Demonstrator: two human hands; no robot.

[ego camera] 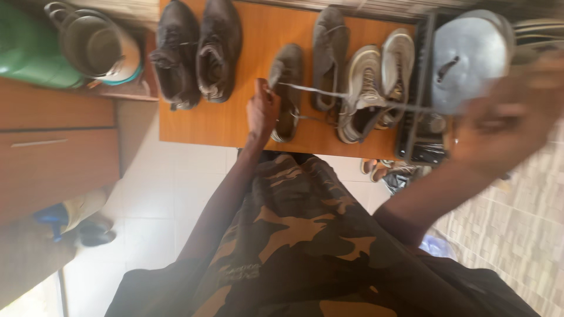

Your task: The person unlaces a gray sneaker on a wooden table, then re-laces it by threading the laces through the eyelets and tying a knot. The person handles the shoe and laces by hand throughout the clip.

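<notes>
Head view, looking straight down my own front. I had the left hand point(262, 108) on the grey shoe point(286, 91), fingers pinched together on the near end of its white lace point(352, 97), right at the shoe's collar. My read: that grip pinned the shoe so it wouldn't slide while the lace was drawn out. The shoe lay sole down on the orange counter point(229, 123), toe pointing away from me.

The lace ran taut from the grey shoe out to my right, crossing over the pale sneakers point(376, 82) just beside it, toward my right hand point(505, 117). That hand was raised well off the counter and badly motion-blurred. It looked curled, probably closed on the far end of the lace, but I couldn't tell for sure whether the fingers were together or apart, nor see the lace actually enter it. The tension in the lace suggested a pull from that side.

Relative to the grey shoe: its grey mate point(329, 56) sat just right of it and further back, and a dark pair point(197, 53) stood well to the left. A round metal lid point(470, 56) rested on a black rack point(420, 117) past the sneakers. A steel pot point(94, 44) sat far left, off the counter.
</notes>
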